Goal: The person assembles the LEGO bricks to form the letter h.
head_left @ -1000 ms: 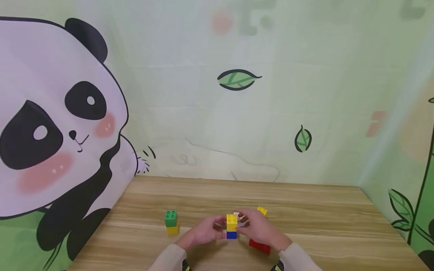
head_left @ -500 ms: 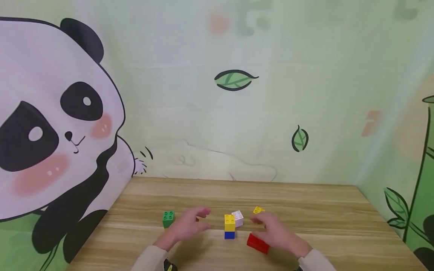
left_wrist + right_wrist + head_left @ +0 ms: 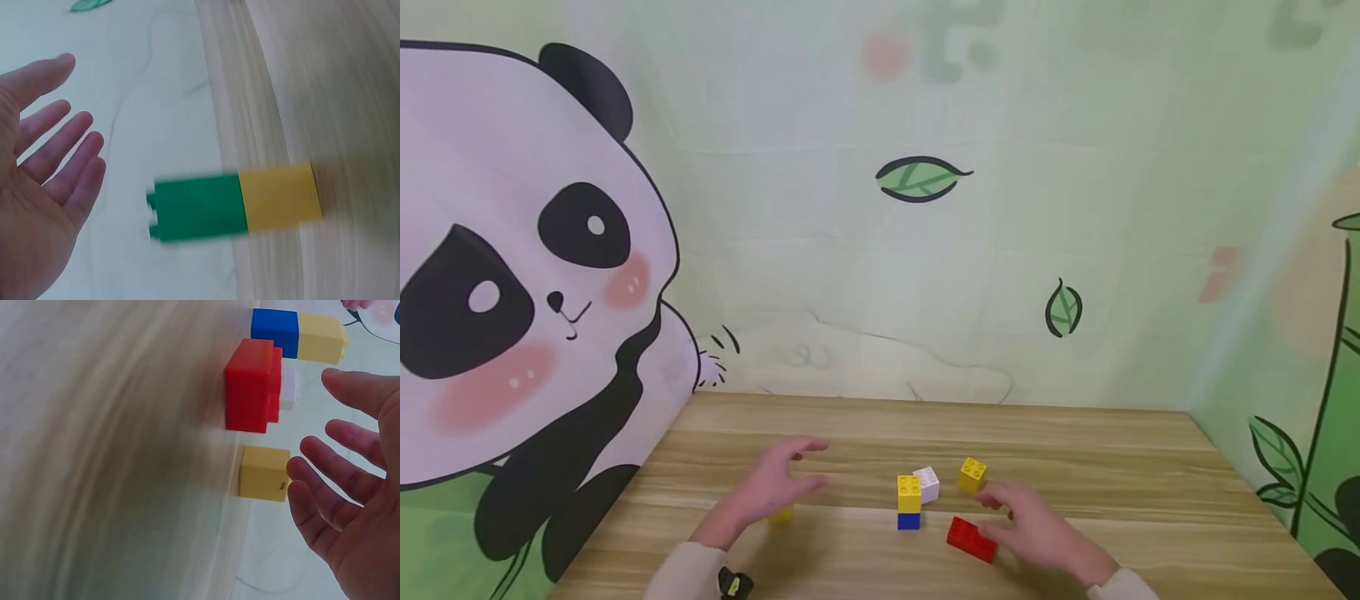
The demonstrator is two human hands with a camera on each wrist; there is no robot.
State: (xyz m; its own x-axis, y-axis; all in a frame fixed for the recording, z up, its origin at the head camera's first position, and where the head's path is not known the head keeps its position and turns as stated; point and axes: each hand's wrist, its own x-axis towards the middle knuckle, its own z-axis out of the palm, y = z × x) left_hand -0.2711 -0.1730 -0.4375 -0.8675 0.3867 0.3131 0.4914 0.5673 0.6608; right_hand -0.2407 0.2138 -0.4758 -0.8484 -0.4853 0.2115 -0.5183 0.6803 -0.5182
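My left hand point(image 3: 765, 483) is over the left part of the table with fingers spread and nothing held. Beside it, in the left wrist view, a green brick point(image 3: 200, 209) is stacked on a yellow brick point(image 3: 281, 197); from the head the hand covers the green one. My right hand point(image 3: 1037, 525) hovers by a red brick point(image 3: 967, 540), its fingers loosely bent and holding nothing. The right wrist view shows the red brick point(image 3: 250, 387) apart from the thumb. Past the fingertips lies a single yellow brick point(image 3: 972, 474).
Between the hands, a yellow brick point(image 3: 908, 496) stands on a blue brick point(image 3: 908, 521). Just behind that stack is a white brick point(image 3: 928, 485). A wooden table point(image 3: 850, 575) runs back to a printed cloth backdrop point(image 3: 820, 250).
Both hands have left the yellow-and-blue stack and moved apart. The left went to the green-and-yellow stack, the right out beside the red brick. The stack stays standing.
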